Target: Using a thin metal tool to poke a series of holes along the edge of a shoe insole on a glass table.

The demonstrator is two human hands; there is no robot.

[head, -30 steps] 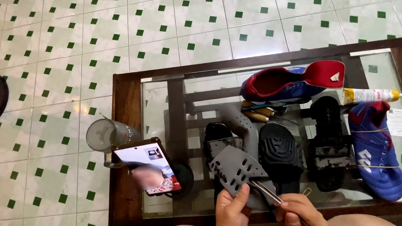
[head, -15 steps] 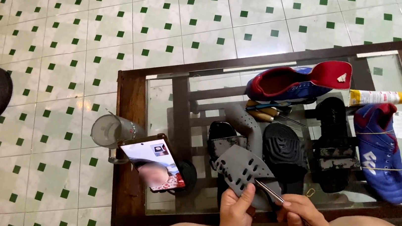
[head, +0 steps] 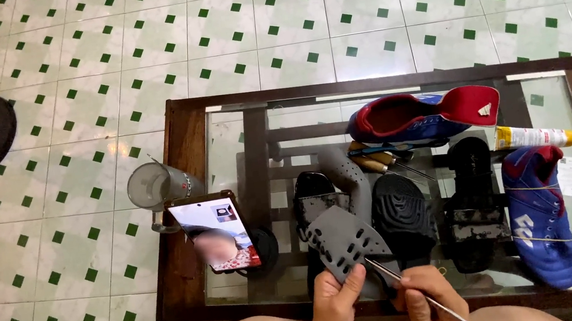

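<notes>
— Two hands at the table's near edge: what differs from a second ago?

— Little; the left hand (head: 334, 304) still grips the grey perforated shoe piece (head: 347, 246), now tilted slightly further right; the right hand (head: 424, 298) still pinches a thin metal tool (head: 413, 290) against it.

— And around the glass table (head: 228, 152)?

— Shoes and sandals lie beyond the piece; a phone (head: 214, 233) stands left of it; green-and-white floor tiles (head: 77, 62) surround the table.

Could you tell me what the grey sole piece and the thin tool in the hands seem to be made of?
Grey perforated sole piece: probably matte rubber or foam, judging by its dull, moulded surface with cut-outs. Thin silvery tool: likely bare metal, as it glints along its slim, straight shaft.
</notes>
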